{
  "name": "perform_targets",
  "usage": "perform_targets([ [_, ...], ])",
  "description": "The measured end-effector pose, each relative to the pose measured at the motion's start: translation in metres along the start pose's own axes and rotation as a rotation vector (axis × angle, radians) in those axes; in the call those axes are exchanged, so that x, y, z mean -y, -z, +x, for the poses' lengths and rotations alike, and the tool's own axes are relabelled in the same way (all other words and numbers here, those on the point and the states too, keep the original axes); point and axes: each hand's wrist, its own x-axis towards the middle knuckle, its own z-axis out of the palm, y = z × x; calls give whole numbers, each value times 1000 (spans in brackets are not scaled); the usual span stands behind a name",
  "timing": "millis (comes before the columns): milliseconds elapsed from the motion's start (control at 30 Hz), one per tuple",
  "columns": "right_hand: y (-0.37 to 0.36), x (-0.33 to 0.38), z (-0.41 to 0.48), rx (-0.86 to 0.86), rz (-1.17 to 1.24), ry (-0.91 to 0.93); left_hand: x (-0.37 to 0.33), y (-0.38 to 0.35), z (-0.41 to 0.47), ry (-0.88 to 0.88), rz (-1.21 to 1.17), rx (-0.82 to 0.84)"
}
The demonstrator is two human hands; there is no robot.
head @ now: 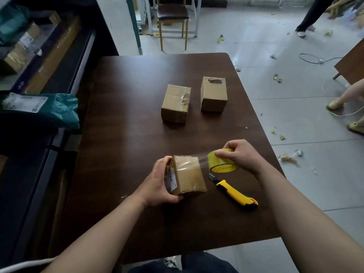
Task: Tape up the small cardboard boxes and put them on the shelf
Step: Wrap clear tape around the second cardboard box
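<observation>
My left hand [159,184] grips a small cardboard box [190,175] by its labelled left side, near the front of the dark brown table [128,115]. My right hand [239,154] holds a yellow roll of clear tape [221,161] just right of that box. A strip of clear tape stretches from the roll onto the box top. Two more small cardboard boxes stand farther back: one with torn tape [175,104] and one upright [213,94].
A yellow utility knife [235,192] lies on the table right of the held box, blade out. A shelf [51,56] with parcels and a teal mailer bag [45,109] runs along the left. A chair [172,18] stands behind the table. People's legs [346,99] show at the right.
</observation>
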Motion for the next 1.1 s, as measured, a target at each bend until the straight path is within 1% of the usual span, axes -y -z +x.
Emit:
perform_targets([
  [167, -18, -6, 4, 66, 4, -65, 17, 0, -9, 5, 16, 26],
  [367, -38, -5, 6, 101, 8, -86, 25, 5, -15, -2, 98, 9],
  [600, -55, -6, 11, 156, -17, -117, 33, 7, -20, 57, 83, 18],
  [767, -71, -10, 14, 140, -75, -120, 41, 10, -26, 120, 62, 21],
  [933, -98, -5, 14, 95, -93, -81, 43, 15, -31, 192, 64, 35],
  [1000, -102, -1, 15, 86, -140, -70, 40, 17, -30, 205, 115, 53],
  [1100, -102, 7, 16, 96, -294, -23, 29, 25, -31, 196, 215, 111],
])
